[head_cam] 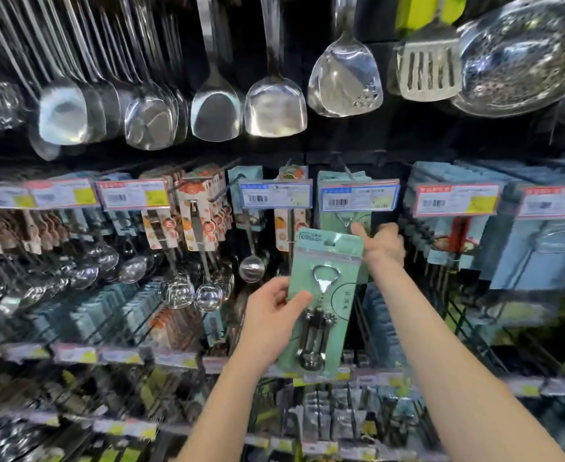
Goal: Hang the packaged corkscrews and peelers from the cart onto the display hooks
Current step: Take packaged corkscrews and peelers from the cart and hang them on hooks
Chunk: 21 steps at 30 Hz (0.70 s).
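My left hand (271, 311) grips a packaged corkscrew (324, 305) on a green card by its left edge, thumb across the front. The card is upright, tilted slightly right, in front of the display. My right hand (382, 243) reaches up behind the card's top right corner, fingers curled, thumb out, at the hanging green corkscrew packs (341, 221) on a display hook (347, 171). What the right fingers hold is hidden. That hook carries a blue price tag (359, 196).
Steel spatulas (276, 105) and a perforated strainer (521, 58) hang along the top row. Ladles (251, 266), orange-carded tools (201, 208) and blue packs (541, 248) fill neighbouring hooks. Price-tag rails (124, 356) run below. The cart is out of view.
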{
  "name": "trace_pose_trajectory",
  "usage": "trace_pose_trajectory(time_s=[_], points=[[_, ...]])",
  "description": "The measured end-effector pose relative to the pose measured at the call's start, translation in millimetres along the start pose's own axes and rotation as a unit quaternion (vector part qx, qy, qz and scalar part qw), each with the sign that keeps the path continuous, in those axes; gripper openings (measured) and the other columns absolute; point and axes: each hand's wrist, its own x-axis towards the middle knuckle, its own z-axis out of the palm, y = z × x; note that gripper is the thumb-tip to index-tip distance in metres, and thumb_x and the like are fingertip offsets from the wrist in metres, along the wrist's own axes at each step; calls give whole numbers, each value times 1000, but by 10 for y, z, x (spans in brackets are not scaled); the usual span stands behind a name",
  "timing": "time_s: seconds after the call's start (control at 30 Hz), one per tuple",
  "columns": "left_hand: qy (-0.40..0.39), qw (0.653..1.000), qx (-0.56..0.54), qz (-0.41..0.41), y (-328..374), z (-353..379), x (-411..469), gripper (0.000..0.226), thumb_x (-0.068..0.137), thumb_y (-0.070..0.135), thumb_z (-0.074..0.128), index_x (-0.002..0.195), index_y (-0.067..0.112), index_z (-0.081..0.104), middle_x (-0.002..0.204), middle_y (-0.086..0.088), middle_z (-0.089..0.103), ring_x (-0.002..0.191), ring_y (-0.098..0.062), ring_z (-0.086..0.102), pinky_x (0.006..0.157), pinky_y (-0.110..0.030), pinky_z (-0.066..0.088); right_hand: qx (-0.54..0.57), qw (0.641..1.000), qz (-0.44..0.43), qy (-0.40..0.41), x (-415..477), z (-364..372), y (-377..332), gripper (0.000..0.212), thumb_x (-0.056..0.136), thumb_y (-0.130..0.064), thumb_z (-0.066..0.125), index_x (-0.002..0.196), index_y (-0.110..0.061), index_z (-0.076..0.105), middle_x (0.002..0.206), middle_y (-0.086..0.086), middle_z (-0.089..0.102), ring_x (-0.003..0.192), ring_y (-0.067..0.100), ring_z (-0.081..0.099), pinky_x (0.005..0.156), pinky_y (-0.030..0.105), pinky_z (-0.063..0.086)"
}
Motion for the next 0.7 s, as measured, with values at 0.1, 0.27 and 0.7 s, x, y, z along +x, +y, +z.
trace_pose_trajectory(time_s=[0.1,0.27,0.7], points=[[-1,1000,-2,-4,-33,66,76,16,98,16,73,108,28,77,104,9,84,100,-17,79,95,-42,63,152,987,-34,30,-232,-111,135,31,103,-37,61,119,-11,65,125,18,70,105,29,65,93,41,50],[6,1000,-20,8,-35,218,211,14,99,13,72,108,23,77,102,0,83,101,-31,75,94,-51,59,266,930,-109,-228,-808,-286,411,35,98,-45,67,127,-25,71,125,-4,77,115,17,72,100,42,56],[-78,996,23,27,-204,310,96,18,101,10,69,115,21,70,108,14,80,102,-5,75,87,-24,61,274,922,-204,-182,-618,-501,313,22,99,-9,70,116,-23,72,112,5,81,110,35,73,97,47,59]])
